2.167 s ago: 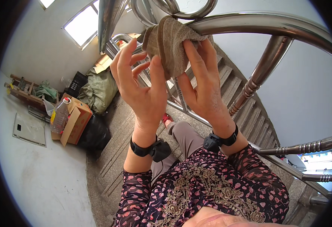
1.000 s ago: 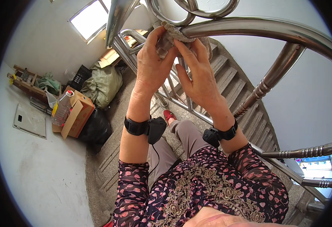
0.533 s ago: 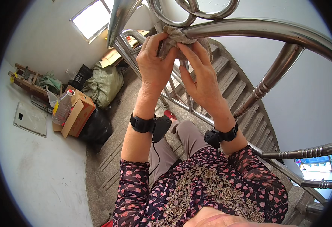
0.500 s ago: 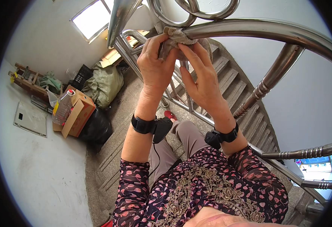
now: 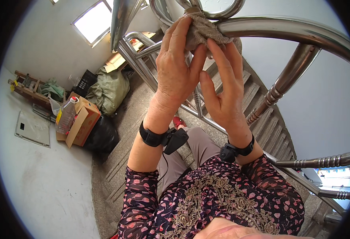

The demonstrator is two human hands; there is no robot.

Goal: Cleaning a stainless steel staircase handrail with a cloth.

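A crumpled grey-beige cloth [image 5: 207, 31] is bunched around the left end of a curved stainless-steel handrail [image 5: 270, 28], just below two steel rings. My left hand [image 5: 177, 69] holds the cloth from its left side, fingers pressed along it. From below, my right hand [image 5: 227, 85] grips the cloth's lower right edge with its fingertips, its thumb pointing up. The cloth hides some fingertips and the rail surface beneath it. Black straps with small devices circle both my wrists.
A steel baluster [image 5: 278, 85] slants down from the handrail. Stone stairs [image 5: 258, 101] descend behind the railing. At left stand an open cardboard box [image 5: 88, 121], a clear plastic bottle [image 5: 66, 115], a green woven sack [image 5: 108, 91] and a black bag [image 5: 103, 135].
Both my hands and the cloth have moved up and to the right, against the rail end below the rings. My hold on the cloth continues.
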